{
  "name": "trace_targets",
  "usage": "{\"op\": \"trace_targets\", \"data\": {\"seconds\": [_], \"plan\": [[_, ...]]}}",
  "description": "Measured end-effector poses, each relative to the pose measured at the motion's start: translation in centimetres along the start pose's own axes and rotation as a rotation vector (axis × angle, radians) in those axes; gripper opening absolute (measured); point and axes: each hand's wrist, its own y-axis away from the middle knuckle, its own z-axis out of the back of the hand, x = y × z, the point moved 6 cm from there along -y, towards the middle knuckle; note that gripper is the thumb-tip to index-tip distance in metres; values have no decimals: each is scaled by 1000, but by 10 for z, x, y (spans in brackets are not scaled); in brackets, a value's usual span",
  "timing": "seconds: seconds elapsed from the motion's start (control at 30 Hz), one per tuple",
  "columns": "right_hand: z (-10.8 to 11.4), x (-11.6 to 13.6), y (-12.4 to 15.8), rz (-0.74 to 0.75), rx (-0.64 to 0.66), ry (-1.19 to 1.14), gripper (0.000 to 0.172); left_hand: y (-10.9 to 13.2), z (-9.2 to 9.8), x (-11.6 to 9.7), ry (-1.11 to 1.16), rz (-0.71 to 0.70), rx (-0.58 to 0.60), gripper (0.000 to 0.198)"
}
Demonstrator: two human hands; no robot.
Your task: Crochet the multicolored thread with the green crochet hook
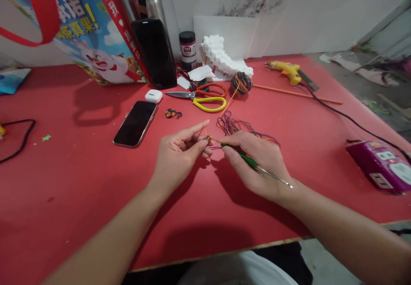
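My left hand (180, 152) pinches a tiny piece of crochet work (209, 138) between thumb and fingers, with an orange strand running up over the raised index finger. In my right hand (257, 160) is a crochet hook (248, 160) with a green handle, held like a pen. Its thin tip meets the crochet piece, while the silver rear end sticks out past my wrist. Loose multicoloured thread (233, 125) lies in loops just behind my right hand. From there an orange strand leads back to a ball of thread (241, 83).
Orange-and-yellow scissors (208, 104), a small crocheted piece (173, 113), a phone (136, 124) and a white earbud case (153, 96) lie on the red table (80, 182). Farther right are a yellow glue gun (289, 70) and a purple power strip (382, 165). A gift bag (109, 62) stands back left.
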Motion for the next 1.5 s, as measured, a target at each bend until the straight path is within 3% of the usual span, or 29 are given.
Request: {"op": "trace_targets", "data": {"seconds": [0.4, 0.8, 1.03, 1.5], "plan": [[7, -38, -4, -484, 94, -511, 13, 1, 2, -7, -78, -43, 3, 33], [-6, -47, -3, -739, 112, -1049, 21, 3, -1, -2, 48, -6, 51, 29], [-25, -43, 1, -727, 61, -1265, 25, 7, -13, 5, 218, 8, 80, 27], [-28, -42, 2, -736, 2, -1239, 21, 7, -7, 3, 261, 63, 80, 20]]}}
